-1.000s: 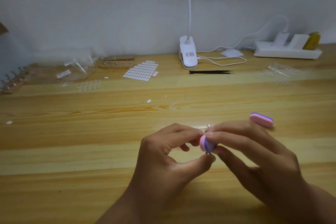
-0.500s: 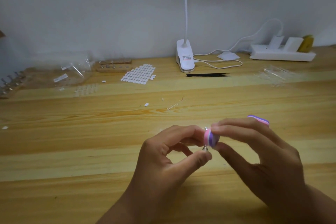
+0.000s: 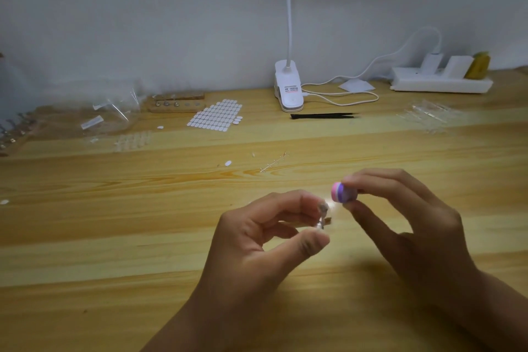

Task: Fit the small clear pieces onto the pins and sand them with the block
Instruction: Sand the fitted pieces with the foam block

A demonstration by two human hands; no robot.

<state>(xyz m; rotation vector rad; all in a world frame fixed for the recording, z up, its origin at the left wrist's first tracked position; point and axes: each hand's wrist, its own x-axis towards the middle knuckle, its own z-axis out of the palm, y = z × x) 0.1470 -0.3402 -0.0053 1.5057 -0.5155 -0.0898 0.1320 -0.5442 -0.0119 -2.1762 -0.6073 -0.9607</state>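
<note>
1. The left hand pinches a small thin silver metal pin. The thumb tip is under the pin and the first finger is at its top. The other fingers are curled in loosely.
2. The pin stands almost straight up, so its long way runs from the thumb up to the first finger.
3. There is a little bright shine at the top of the pin. It may be the small clear piece, but it is too blurry to be sure.
4. The right hand holds a small pink, white and purple sanding block. The thumb is under it and the first fingers are on top.
5. The block is just above the pin's top and a bit to the right. It is very near but not touching, and its pink end faces the pin.
6. I think the next move belongs to the right hand, which is the one with the block. It needs to go a little down and to the left to rub the pin's top.
7. The pin is thin, so I think it could twist in the pinch if the block pushes hard.
8. Both hands are held over the long yellow wooden table. A sheet of small white oval stickers lies far back on it.
</note>
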